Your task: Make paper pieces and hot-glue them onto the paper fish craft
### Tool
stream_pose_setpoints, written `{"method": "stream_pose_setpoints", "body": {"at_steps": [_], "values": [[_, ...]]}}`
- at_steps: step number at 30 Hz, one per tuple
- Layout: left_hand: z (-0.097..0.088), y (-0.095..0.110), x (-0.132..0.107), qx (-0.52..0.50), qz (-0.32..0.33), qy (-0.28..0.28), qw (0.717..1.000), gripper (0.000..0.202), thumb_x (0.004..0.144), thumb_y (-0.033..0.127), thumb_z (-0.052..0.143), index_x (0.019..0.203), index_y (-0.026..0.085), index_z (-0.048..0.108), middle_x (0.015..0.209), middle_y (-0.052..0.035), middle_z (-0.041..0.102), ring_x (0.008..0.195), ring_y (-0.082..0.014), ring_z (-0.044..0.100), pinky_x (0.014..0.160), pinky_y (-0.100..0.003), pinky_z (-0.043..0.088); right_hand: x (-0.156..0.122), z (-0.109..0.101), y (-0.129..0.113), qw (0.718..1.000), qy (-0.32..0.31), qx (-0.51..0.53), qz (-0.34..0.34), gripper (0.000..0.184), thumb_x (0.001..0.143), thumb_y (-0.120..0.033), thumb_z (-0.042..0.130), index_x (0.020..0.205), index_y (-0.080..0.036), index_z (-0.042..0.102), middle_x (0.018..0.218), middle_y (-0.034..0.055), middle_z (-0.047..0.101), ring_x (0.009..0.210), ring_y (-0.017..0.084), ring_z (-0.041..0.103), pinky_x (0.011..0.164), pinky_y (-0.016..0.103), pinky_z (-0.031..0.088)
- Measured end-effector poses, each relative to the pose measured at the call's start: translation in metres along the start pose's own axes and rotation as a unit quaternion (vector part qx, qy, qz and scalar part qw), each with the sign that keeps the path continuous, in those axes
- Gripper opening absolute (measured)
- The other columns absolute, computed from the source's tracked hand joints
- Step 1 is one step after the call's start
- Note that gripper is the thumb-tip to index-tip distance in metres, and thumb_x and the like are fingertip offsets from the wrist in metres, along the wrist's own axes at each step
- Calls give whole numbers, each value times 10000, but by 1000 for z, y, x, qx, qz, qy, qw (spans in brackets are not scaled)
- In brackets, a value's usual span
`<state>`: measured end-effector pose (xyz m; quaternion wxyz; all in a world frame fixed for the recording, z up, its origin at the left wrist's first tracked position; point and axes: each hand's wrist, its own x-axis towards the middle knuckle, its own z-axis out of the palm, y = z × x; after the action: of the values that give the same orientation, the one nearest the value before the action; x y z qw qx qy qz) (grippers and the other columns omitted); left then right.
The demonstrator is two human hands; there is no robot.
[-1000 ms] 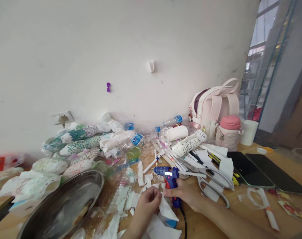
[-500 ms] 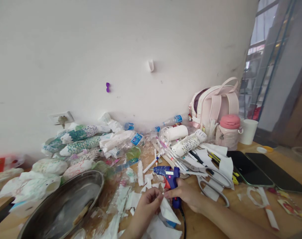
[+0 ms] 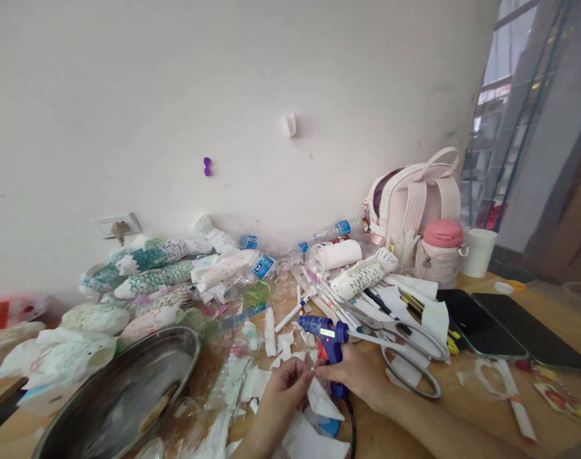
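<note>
In my right hand (image 3: 360, 377) is a blue hot glue gun (image 3: 323, 330), its nozzle pointing left and a small red light lit on its side. A white glue stick (image 3: 367, 339) runs out of its back. My left hand (image 3: 286, 387) pinches a small folded piece of white paper (image 3: 323, 400), and the tips of my right thumb and finger meet it there too. Beneath the hands lie white paper scraps (image 3: 314, 441) and a blue object (image 3: 329, 426), partly covered.
A metal basin (image 3: 122, 395) stands at front left, with paper fish (image 3: 161, 277) piled behind it. Grey-handled scissors (image 3: 414, 363), markers (image 3: 293, 312) and a black-scaled fish (image 3: 361, 280) lie right of centre. Two dark phones (image 3: 479, 322), a pink-lidded jar (image 3: 441, 252) and a backpack (image 3: 414, 197) are farther right.
The glue gun has tilted and shifted slightly to the right in my right hand. The paper piece between my fingers has turned a little; my left hand stays nearly in place.
</note>
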<state>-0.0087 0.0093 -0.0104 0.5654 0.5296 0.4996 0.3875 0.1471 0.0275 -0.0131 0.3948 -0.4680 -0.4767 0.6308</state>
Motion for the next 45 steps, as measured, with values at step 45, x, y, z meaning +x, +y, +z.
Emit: {"method": "stream_pose_setpoints", "body": {"at_steps": [45], "values": [[7,8,-4,4,22,49,999,510,587,706,569,598,215,431,403,104,384,399,-80,337,438,-214,266,1,0,-6,996,48,73,-6,330,509,-273,784,730,-157,568,562,-47,585,549,116,523,565,246,416]]}}
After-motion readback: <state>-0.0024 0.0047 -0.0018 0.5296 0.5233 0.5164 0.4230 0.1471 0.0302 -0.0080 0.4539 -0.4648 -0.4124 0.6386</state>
